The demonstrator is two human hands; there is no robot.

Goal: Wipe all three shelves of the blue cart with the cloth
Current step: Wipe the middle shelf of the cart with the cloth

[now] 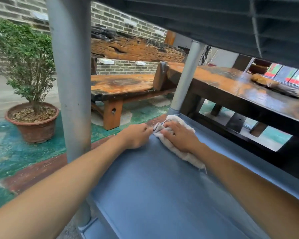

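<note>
One white cloth (176,145) lies on a lower shelf (154,187) of the blue cart, near the far corner by one of two visible grey posts (185,78). The right hand (181,137) presses flat on the cloth, fingers spread. The left hand (136,136), loosely curled, pinches the cloth's near edge at the shelf rim. One potted shrub (29,100) stands on the floor to the left.
</note>
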